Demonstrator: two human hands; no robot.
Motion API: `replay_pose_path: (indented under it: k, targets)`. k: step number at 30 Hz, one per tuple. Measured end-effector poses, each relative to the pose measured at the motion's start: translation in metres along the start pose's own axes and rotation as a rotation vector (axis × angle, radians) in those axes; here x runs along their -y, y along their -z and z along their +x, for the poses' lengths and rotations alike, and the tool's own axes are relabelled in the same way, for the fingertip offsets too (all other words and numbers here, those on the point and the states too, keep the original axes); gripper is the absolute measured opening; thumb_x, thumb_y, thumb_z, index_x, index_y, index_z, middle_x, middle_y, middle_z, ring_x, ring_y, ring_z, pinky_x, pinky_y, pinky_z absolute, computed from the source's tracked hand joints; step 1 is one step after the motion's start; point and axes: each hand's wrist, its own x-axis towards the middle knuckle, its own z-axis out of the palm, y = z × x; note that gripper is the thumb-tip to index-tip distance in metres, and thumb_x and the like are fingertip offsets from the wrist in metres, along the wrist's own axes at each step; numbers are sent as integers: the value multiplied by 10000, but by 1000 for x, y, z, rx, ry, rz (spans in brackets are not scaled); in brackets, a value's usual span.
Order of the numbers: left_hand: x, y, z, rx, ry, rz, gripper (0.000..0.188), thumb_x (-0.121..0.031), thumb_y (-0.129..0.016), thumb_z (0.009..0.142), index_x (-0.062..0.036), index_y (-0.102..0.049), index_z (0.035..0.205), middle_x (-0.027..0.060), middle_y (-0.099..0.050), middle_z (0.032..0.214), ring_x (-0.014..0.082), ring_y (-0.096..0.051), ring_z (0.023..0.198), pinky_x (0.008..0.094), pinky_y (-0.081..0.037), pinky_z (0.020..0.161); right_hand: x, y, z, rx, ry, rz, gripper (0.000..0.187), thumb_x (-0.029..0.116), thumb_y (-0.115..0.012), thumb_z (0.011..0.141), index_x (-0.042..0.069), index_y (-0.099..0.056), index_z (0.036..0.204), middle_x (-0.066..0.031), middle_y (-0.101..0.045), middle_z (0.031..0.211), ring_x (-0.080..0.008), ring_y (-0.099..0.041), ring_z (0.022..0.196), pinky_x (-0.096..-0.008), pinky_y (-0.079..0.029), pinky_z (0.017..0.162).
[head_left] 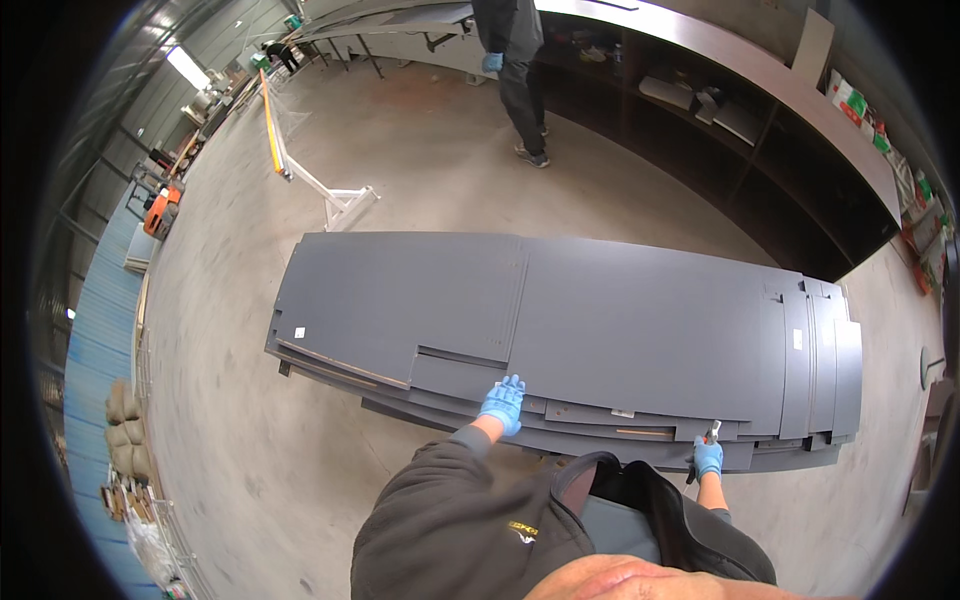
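A stack of dark grey panels (640,320) of differing sizes lies across in front of me, its near edges stepped. My left hand (503,404), in a blue glove, rests with fingers stretched out at the near edge of the stack, left of the middle. Further right, my right hand (708,457), also gloved in blue, is closed around a small hand tool (713,431). Its pale metal end with a touch of orange sticks out above the fist, and a dark part shows below. The tool's exact kind is too small to make out. White labels (797,340) are stuck on some panels.
Beyond the stack a person (520,80) in dark clothes and blue gloves stands on the concrete floor. A long dark shelf unit (740,120) curves along the right. A white stand (340,203) with a yellow bar is at the far left, and an orange forklift (162,208) behind it.
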Motion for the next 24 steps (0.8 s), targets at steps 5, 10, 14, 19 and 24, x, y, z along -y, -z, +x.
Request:
replay_pose_path:
  k: [5,10,14,19,24]
  targets:
    - [2,0,-6,-16,6,-76,1076,-461,-694,915,-40,-102,1710,186,-89,1794,345,-92,1663,452,-95,1349,6,-23,-30,62,97,-109,334,305,-718,943,-18,-713,1030,-100,-713,764,-254,-763,640,-396,-592,602]
    - [5,2,-11,-22,-14,-97,1071,-471,-679,919,-32,-105,1709,194,-88,1793,355,-95,1662,450,-102,1347,21,-34,-73,142,168,-265,327,314,-717,964,1,-715,1059,-108,-737,802,-235,-766,654,-391,-589,578]
    - [5,1,-13,-32,-11,-93,1081,-502,-663,920,-25,-98,1709,206,-84,1791,369,-98,1659,449,-106,1345,35,-35,-108,198,179,-396,286,294,-700,994,17,-688,1066,-110,-740,797,-228,-754,618,-383,-582,558]
    - [7,0,-11,-39,-5,-202,1078,-539,-641,931,-27,-99,1709,209,-67,1792,373,-77,1660,459,-96,1343,39,-48,-127,307,118,-238,211,250,-681,994,45,-646,1032,-126,-713,726,-253,-737,578,-380,-549,509]
    - [3,-13,-22,-98,69,-425,1055,-552,-658,905,-20,-195,1689,242,-132,1769,393,-104,1650,470,-162,1326,41,-63,-119,360,128,-221,233,259,-694,987,33,-637,1002,-133,-707,713,-266,-740,580,-387,-552,504]
